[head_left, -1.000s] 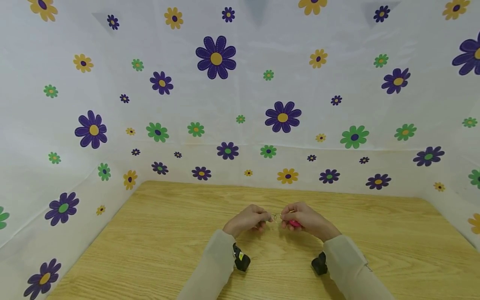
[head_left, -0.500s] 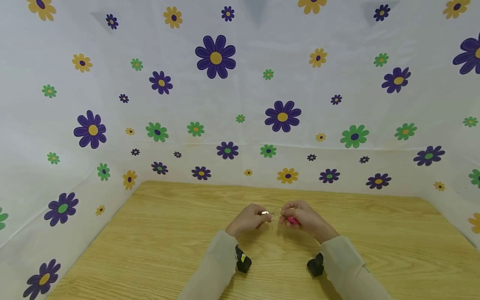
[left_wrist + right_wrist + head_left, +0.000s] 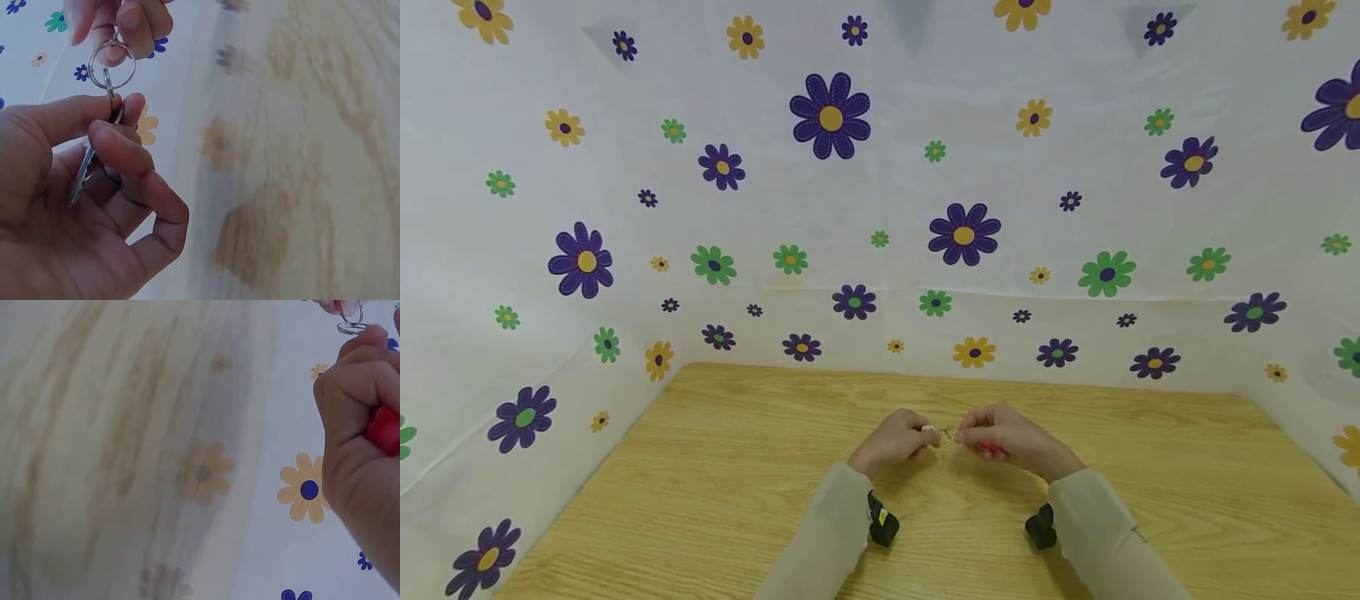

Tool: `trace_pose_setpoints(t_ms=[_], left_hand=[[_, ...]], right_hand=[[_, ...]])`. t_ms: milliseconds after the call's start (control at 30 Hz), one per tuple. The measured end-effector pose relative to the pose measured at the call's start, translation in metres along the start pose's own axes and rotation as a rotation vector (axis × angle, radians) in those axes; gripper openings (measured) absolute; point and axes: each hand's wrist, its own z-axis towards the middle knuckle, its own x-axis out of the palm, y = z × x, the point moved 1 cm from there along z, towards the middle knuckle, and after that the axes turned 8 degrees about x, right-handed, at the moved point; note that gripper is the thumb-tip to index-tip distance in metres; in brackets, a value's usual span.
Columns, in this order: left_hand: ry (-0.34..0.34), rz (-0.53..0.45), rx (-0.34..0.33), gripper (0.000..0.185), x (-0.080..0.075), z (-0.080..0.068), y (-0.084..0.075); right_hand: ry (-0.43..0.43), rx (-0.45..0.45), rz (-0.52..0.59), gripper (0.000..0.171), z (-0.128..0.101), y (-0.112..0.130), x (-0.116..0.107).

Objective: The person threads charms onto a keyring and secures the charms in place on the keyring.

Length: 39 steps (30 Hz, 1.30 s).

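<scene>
Wood table (image 3: 737,517) below; over it my right hand (image 3: 1011,439) and left hand (image 3: 893,439) grip, respectively, a red fob (image 3: 385,430) and a key (image 3: 84,167), the ring (image 3: 134,67) between them. A firm pinch close to the ring should steady it best.

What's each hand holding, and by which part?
Left hand: silver, toothed metal key, pinched at its head end. Right hand: rounded pinkish-red object, held part hidden; that hand's fingertips are at the round silver metal ring, exact grip unclear.
</scene>
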Motion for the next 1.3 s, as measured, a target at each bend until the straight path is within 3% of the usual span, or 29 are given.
trace_pose_setpoints(t_ms=[133,433,633,900,1067,1300], left_hand=[[0.008,0.023,0.009,0.024,0.001,0.000,-0.001],[-0.002,0.042,0.055,0.025,0.002,0.001,-0.001],[-0.006,0.074,0.072,0.024,0.001,0.000,-0.001],[0.046,0.140,0.094,0.024,0.004,0.002,-0.005],[0.007,0.083,0.090,0.025,0.004,0.000,-0.007],[-0.061,0.053,0.109,0.023,0.001,0.000,-0.008]], right_hand=[[-0.033,0.005,-0.062,0.017,0.000,0.002,0.002],[-0.070,-0.007,-0.067,0.013,0.002,0.004,0.008],[-0.105,0.015,0.013,0.015,0.004,0.003,0.010],[-0.132,0.022,0.160,0.015,0.007,0.003,0.012],[-0.161,0.019,0.073,0.022,0.005,0.004,0.012],[-0.183,0.010,0.012,0.016,0.001,0.005,0.009]])
